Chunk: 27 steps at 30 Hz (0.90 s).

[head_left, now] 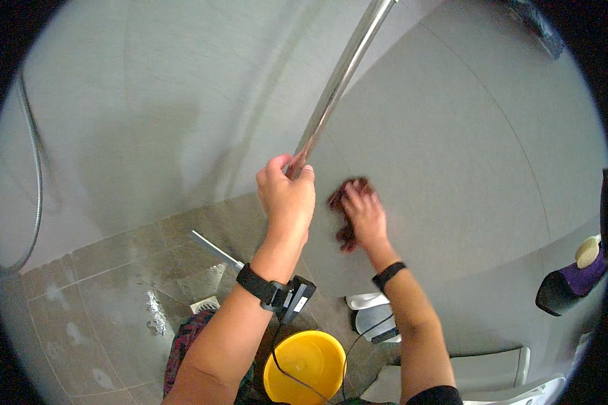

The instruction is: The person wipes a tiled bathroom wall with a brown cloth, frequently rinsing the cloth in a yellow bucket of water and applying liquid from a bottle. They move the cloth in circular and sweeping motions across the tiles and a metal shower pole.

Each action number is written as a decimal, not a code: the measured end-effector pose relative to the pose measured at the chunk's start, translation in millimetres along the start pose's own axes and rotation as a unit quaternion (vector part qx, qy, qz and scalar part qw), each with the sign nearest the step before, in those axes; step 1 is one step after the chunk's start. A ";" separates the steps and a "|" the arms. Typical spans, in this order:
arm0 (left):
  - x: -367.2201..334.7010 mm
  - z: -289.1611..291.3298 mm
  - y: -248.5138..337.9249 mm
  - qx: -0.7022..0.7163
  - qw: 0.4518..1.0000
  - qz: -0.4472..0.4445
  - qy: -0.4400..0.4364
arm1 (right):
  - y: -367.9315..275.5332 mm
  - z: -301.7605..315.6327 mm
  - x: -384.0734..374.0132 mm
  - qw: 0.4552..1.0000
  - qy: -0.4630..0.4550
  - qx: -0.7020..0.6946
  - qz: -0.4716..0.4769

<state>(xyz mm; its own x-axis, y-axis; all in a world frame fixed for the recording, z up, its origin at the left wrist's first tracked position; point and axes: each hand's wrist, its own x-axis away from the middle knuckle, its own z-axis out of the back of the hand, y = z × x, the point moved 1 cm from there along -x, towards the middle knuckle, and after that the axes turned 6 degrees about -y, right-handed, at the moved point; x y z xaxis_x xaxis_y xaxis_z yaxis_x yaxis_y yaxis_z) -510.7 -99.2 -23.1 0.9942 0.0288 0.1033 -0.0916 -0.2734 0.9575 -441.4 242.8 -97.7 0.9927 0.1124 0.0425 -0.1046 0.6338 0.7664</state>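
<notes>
A shiny metal rail point(344, 74) slants down from the top edge along the grey wall. My left hand point(285, 199) is closed around its lower end, fingers and thumb wrapped over the metal. To the right, my right hand point(366, 214) presses a dark reddish-brown cloth point(347, 237) against the grey wall panel point(466, 155). Its fingers are slightly blurred and lie over the bunched cloth. Both wrists wear black bands, and a small black device with a cable point(298, 297) sits by the left one.
Below my arms stands a yellow bucket point(336, 364) on the tiled floor point(115, 331). A floor drain point(205, 306) lies nearby. A shower hose point(37, 155) hangs at the left. On the right are a purple and black bottle point(571, 287) and a pale plastic seat point(493, 368).
</notes>
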 end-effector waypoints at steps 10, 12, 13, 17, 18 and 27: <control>7.0 -4.9 -13.5 -0.044 0.999 -0.032 0.004 | 308.7 240.5 -174.5 0.920 0.292 0.115 -0.234; 15.1 -6.3 -7.0 -0.057 0.997 -0.043 0.009 | 319.7 244.6 -197.7 0.913 0.287 0.120 -0.264; 19.0 -8.2 -3.2 -0.060 0.997 -0.049 0.011 | 313.6 232.1 -204.5 0.913 0.288 0.125 -0.262; 20.3 -9.0 -16.7 -0.095 0.992 -0.076 0.033 | 244.3 169.4 -245.9 0.917 0.289 0.110 -0.252; 20.2 -9.7 -20.5 -0.075 0.993 -0.084 0.022 | 221.0 152.0 -252.4 0.926 0.268 0.091 -0.251; 55.8 15.3 -23.8 -0.066 0.992 -0.069 -0.088 | -63.0 -48.8 -227.3 0.986 0.082 -0.059 -0.130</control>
<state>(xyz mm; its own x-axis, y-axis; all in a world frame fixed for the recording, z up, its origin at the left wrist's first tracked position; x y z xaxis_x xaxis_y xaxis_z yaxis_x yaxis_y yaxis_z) -452.2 -105.8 -44.3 0.9912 -0.1135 -0.0685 0.0509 -0.1509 0.9872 -663.4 214.6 -187.0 0.9653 0.0504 -0.2562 0.1356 0.7417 0.6569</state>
